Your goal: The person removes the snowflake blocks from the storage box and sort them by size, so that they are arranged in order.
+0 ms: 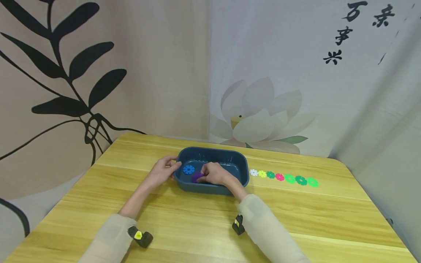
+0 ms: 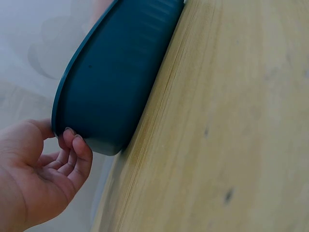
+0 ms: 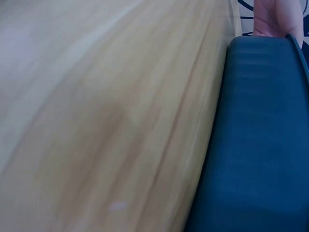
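Note:
A dark blue plastic basin (image 1: pixel 210 188) sits on the wooden table. My left hand (image 1: pixel 162 171) holds its left end, thumb at the rim and fingers curled against the outer wall, as the left wrist view of the hand (image 2: pixel 46 174) shows. Inside the basin, my right hand (image 1: pixel 215 173) pinches a purple snowflake disc (image 1: pixel 197 178), partly covered by the fingers. To its left a blue snowflake disc (image 1: pixel 189 169) lies on the basin floor. The right wrist view has only the basin's outer side (image 3: pixel 265 135) and part of the left hand (image 3: pixel 277 19); the right hand is hidden there.
Right of the basin, several snowflake discs lie in a row, from a white disc (image 1: pixel 253 172) through a pink disc (image 1: pixel 279 177) to a light green disc (image 1: pixel 313 182). A printed curtain (image 1: pixel 164 73) hangs behind the table (image 1: pixel 184 226).

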`<state>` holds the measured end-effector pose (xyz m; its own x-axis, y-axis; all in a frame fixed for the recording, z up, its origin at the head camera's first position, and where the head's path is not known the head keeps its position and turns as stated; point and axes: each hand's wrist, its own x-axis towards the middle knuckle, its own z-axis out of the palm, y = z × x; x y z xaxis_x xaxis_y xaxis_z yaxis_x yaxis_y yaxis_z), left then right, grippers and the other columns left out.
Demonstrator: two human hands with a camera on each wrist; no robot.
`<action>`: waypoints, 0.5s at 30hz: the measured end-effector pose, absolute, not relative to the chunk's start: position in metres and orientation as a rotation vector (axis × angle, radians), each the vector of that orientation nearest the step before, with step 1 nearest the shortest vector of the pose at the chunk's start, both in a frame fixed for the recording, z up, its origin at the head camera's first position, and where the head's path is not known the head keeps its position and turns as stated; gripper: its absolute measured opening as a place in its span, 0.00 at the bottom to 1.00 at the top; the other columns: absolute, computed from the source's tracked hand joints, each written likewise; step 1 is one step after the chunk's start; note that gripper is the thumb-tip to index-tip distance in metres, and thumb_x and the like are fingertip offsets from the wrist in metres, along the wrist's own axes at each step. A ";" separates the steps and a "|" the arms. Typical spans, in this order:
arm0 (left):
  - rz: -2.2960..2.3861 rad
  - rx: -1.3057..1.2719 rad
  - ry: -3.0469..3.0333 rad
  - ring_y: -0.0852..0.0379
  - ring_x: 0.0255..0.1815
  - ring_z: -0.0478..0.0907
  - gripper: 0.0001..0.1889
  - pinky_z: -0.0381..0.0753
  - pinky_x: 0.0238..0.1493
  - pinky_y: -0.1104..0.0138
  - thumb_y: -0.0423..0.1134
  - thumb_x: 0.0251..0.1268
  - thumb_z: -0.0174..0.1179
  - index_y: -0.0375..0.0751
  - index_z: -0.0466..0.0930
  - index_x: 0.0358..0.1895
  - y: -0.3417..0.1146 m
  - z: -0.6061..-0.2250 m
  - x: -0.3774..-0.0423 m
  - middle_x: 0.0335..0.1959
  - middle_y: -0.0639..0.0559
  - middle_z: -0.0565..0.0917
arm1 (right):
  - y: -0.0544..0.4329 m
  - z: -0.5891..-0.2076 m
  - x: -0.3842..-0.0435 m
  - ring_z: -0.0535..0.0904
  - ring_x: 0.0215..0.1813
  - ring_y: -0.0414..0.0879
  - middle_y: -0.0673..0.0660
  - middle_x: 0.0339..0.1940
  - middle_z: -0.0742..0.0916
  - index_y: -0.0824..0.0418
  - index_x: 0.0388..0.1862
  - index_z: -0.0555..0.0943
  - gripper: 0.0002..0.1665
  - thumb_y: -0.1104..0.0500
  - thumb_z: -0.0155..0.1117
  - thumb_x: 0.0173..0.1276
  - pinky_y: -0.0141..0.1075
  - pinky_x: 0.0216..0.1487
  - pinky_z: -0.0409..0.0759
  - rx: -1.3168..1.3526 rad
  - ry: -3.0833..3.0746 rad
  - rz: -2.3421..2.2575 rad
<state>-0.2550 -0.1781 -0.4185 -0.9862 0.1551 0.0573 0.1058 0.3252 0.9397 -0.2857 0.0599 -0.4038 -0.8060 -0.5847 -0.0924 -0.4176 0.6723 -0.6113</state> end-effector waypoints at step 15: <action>1.764 0.254 2.534 0.55 0.24 0.75 0.26 0.80 0.27 0.64 0.35 0.78 0.55 0.20 0.63 0.69 -0.178 -0.421 -0.258 0.34 0.35 0.77 | 0.090 -0.396 -0.283 0.80 0.28 0.41 0.51 0.27 0.85 0.63 0.36 0.84 0.08 0.59 0.67 0.72 0.31 0.32 0.77 -0.814 2.636 -0.976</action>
